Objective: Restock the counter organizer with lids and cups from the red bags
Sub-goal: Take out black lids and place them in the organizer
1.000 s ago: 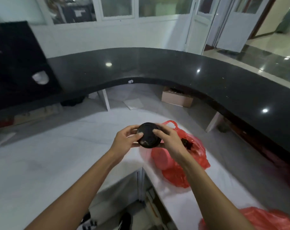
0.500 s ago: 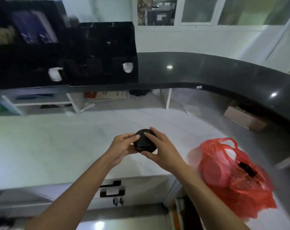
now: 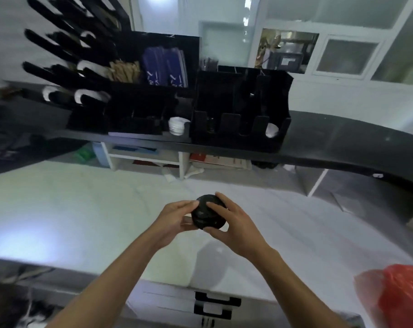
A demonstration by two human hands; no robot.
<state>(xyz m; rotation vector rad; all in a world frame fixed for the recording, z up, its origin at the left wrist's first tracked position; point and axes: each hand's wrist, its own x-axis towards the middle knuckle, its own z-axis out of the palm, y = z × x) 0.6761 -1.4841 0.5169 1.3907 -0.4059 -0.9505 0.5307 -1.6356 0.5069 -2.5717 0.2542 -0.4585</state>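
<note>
A single head-worn wide-angle view is given, aimed forward and down from above the white table (image 3: 87, 216). The hands (image 3: 226, 223) are seen close, just below centre. The black organizer (image 3: 241, 110) is framed farther off at 12 o'clock, and a red bag (image 3: 399, 297) is cut off at 4 o'clock.

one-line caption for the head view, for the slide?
Both hands, left hand and right hand, hold a stack of black lids before the black counter organizer; red bag at right.

2 bare forearms, no sleeves, left hand (image 3: 174, 220), right hand (image 3: 233, 221).
</note>
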